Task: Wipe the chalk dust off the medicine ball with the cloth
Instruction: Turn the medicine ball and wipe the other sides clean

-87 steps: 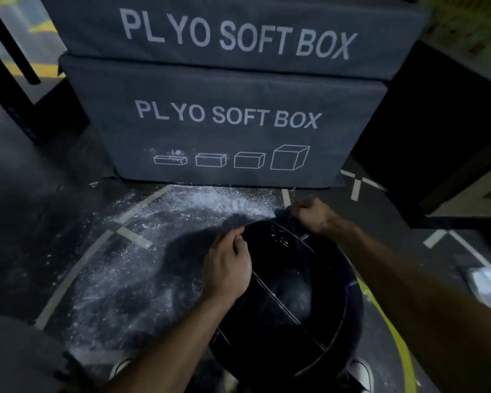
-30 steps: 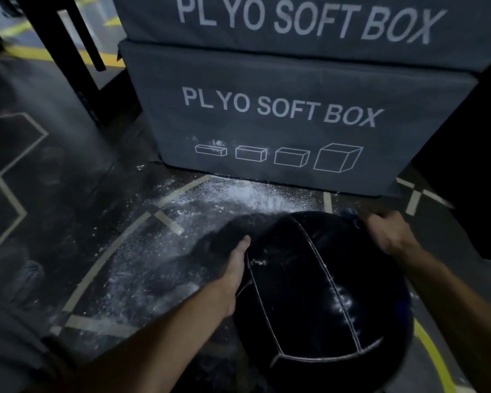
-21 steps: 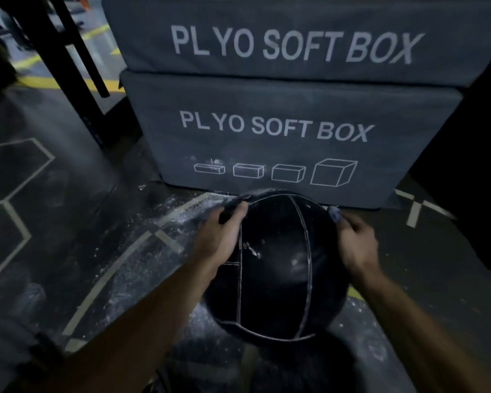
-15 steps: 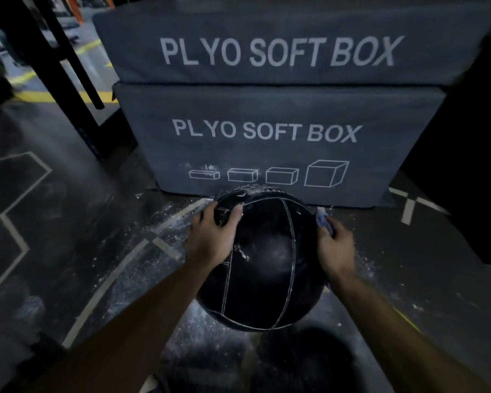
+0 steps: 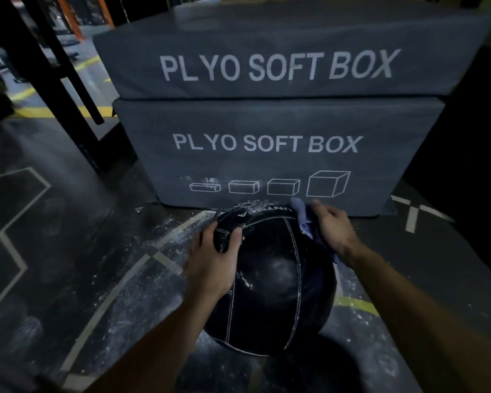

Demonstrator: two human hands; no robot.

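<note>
The ball (image 5: 270,282) sat low in the middle of the frame, just before the stacked soft boxes (image 5: 272,163) that closed off the space behind it; dusty floor (image 5: 77,251) lay open to the left. It was black and glossy with pale seams running mostly up the frame, chalk specks near its top. The left hand (image 5: 210,265) lay spread against its left side. The right hand (image 5: 333,228) clutched a bluish cloth (image 5: 304,219) against its upper right.

We cannot read the blurred lettering at twelve o'clock on the medicine ball (image 5: 270,282) — our right hand (image 5: 333,226) covers most of the cloth (image 5: 302,214), and both forearms run off the bottom edge.
</note>
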